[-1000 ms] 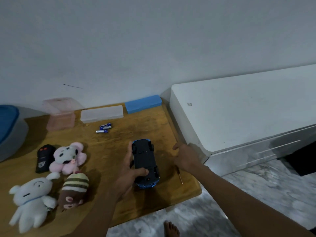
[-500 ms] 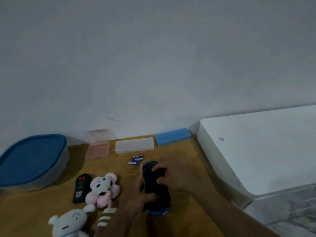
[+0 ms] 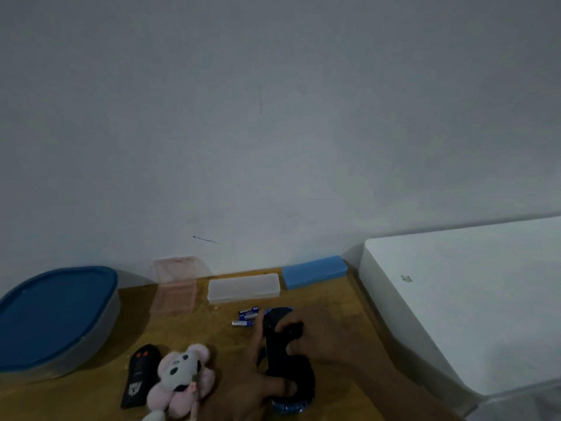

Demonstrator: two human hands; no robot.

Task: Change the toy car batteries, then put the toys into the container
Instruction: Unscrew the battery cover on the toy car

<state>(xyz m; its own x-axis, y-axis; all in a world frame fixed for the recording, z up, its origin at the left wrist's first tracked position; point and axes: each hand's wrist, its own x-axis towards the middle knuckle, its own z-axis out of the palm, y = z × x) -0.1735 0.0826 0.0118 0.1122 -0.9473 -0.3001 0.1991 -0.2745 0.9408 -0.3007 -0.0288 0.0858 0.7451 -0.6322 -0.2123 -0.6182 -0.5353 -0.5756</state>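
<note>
Upside down on the wooden table, toy car shows its black plastic underside, blue body rim at both ends, long axis running from the near edge away toward the wall; left hand clamps its near end and side, right hand curls fingers over the far middle, pressed on the chassis. Just beyond its far end lie two blue cylindrical batteries, roughly crosswise. Outward: one black remote, one fuzzy pink-and-white plush beside it, three flat rectangular cases at the wall – pink translucent case, frosted clear case, blue case – and one blue-lidded container far left.
</note>
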